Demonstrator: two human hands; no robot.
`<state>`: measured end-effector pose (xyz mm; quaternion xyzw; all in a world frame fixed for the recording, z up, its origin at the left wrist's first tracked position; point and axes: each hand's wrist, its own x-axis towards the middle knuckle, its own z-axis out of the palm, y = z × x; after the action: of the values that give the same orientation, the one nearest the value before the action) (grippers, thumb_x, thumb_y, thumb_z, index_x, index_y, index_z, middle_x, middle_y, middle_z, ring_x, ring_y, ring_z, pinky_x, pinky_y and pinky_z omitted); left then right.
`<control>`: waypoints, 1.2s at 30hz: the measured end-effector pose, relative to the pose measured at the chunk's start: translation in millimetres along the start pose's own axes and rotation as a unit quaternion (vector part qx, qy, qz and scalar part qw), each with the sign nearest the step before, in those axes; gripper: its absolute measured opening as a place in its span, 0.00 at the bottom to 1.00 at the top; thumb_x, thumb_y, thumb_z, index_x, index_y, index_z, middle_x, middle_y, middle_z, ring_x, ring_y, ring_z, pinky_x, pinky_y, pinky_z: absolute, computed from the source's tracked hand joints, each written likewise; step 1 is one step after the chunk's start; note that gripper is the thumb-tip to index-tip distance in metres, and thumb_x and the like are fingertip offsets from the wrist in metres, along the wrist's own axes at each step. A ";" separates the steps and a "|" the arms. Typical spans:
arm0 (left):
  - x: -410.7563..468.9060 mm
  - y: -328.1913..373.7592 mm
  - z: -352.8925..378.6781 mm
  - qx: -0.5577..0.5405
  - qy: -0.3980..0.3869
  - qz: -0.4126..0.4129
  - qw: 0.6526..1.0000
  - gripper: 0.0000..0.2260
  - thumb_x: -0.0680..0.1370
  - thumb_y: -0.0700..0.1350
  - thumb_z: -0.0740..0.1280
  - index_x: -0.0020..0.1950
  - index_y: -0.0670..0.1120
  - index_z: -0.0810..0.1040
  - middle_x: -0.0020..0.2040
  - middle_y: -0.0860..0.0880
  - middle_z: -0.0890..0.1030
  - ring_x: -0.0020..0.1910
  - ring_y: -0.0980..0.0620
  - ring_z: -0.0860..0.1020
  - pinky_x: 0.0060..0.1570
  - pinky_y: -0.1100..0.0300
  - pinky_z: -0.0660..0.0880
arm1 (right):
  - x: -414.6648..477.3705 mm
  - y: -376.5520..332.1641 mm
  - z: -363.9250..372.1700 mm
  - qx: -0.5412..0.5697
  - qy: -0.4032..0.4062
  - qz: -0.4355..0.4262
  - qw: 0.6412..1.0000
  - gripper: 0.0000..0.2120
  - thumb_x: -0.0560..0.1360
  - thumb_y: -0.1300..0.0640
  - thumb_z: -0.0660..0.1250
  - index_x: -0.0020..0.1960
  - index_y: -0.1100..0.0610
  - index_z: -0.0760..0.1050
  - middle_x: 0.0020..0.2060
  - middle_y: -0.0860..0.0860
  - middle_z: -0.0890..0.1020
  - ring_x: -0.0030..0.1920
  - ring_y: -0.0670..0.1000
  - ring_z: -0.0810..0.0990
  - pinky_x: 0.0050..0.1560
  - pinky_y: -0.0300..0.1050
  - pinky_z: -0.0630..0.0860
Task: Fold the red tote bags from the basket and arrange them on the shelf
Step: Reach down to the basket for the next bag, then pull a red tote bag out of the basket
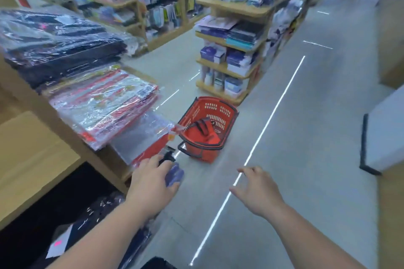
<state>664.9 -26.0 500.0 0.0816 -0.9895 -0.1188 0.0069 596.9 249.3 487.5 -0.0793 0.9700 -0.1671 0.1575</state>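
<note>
A red plastic basket (209, 116) stands on the floor ahead of me, with a red tote bag (207, 135) with dark handles lying inside it. On the wooden shelf (65, 122) to my left lies a red folded bag (153, 148) at the shelf's near corner, under a clear plastic-wrapped pack. My left hand (150, 181) rests at that corner, fingers spread over a dark strap and a bluish item; whether it grips anything is unclear. My right hand (258, 190) hovers over the floor, fingers apart and holding nothing.
Plastic-wrapped red and white packs (102, 102) and dark packs (59, 43) are stacked on the shelf. A wooden display stand (231, 50) with packaged goods rises behind the basket. A lower shelf holds dark goods (65, 225). Grey aisle floor runs to the right.
</note>
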 end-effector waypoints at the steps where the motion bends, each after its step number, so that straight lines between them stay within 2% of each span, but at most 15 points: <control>1: 18.7 11.0 7.4 0.010 -0.023 0.002 1.000 0.23 0.68 0.62 0.66 0.59 0.54 0.79 0.61 0.48 0.77 0.57 0.41 0.75 0.56 0.49 0.74 | 13.3 14.6 -6.5 -0.004 -0.002 0.006 1.000 0.31 0.70 0.35 0.68 0.69 0.44 0.70 0.66 0.49 0.73 0.67 0.55 0.72 0.64 0.49 0.73; 3: 56.6 29.2 21.3 0.016 -0.063 0.006 0.998 0.24 0.70 0.62 0.65 0.62 0.55 0.76 0.63 0.49 0.75 0.60 0.43 0.73 0.58 0.50 0.73 | 41.7 37.2 -19.5 -0.007 -0.004 0.024 1.000 0.31 0.70 0.35 0.68 0.70 0.44 0.69 0.67 0.49 0.72 0.68 0.55 0.71 0.64 0.48 0.71; 6: 117.7 52.4 43.5 0.000 -0.080 0.017 0.997 0.24 0.72 0.62 0.66 0.66 0.54 0.75 0.66 0.49 0.73 0.64 0.43 0.71 0.63 0.49 0.70 | 93.1 60.6 -34.9 -0.016 -0.013 0.043 0.999 0.31 0.71 0.35 0.69 0.71 0.45 0.69 0.67 0.50 0.71 0.68 0.56 0.70 0.64 0.49 0.71; 11: 244.8 74.6 93.2 -0.015 -0.100 0.021 0.995 0.25 0.70 0.63 0.64 0.62 0.52 0.76 0.65 0.49 0.75 0.62 0.44 0.72 0.62 0.51 0.71 | 212.5 78.2 -56.8 -0.030 -0.033 0.043 0.998 0.31 0.72 0.37 0.69 0.71 0.46 0.68 0.68 0.51 0.69 0.68 0.56 0.70 0.66 0.51 0.72; 15: 345.9 70.3 125.0 -0.049 -0.156 -0.031 0.986 0.27 0.71 0.63 0.66 0.66 0.52 0.74 0.65 0.49 0.73 0.62 0.46 0.72 0.64 0.51 0.70 | 311.3 81.4 -74.1 -0.047 -0.070 0.039 0.996 0.30 0.72 0.37 0.67 0.71 0.46 0.68 0.68 0.51 0.69 0.67 0.56 0.71 0.66 0.50 0.72; 24: 489.1 46.3 129.7 -0.063 -0.156 -0.146 0.975 0.28 0.72 0.62 0.66 0.69 0.51 0.73 0.65 0.49 0.74 0.63 0.46 0.73 0.64 0.50 0.71 | 520.3 62.4 -99.5 -0.040 -0.178 -0.004 0.983 0.30 0.74 0.40 0.67 0.73 0.48 0.67 0.70 0.52 0.68 0.69 0.56 0.69 0.68 0.51 0.69; 29: 548.8 26.1 168.3 -0.075 -0.159 -0.259 0.950 0.27 0.74 0.59 0.67 0.71 0.51 0.71 0.67 0.50 0.73 0.66 0.47 0.69 0.65 0.49 0.71 | 656.5 57.4 -69.8 -0.066 -0.249 -0.054 0.965 0.29 0.73 0.39 0.67 0.70 0.48 0.69 0.66 0.52 0.71 0.66 0.56 0.71 0.65 0.53 0.72; 33: 589.3 14.6 233.3 -0.085 -0.159 -0.330 0.927 0.25 0.73 0.55 0.70 0.67 0.47 0.74 0.63 0.47 0.76 0.61 0.43 0.73 0.59 0.48 0.74 | 765.7 54.3 -9.8 -0.109 -0.311 -0.101 0.939 0.29 0.71 0.37 0.66 0.69 0.49 0.70 0.64 0.53 0.73 0.62 0.57 0.74 0.63 0.55 0.74; 36: 612.8 7.0 297.1 -0.091 -0.180 -0.373 0.906 0.25 0.70 0.54 0.72 0.65 0.47 0.76 0.62 0.45 0.77 0.59 0.40 0.76 0.58 0.48 0.75 | 831.5 52.6 49.8 -0.147 -0.348 -0.123 0.918 0.29 0.72 0.38 0.66 0.69 0.48 0.70 0.64 0.53 0.73 0.63 0.58 0.73 0.64 0.53 0.73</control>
<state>49.4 -49.7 209.4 0.4210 -0.8561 -0.2153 -0.2086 -171.7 111.6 192.7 -0.2733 0.8502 -0.0024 0.4500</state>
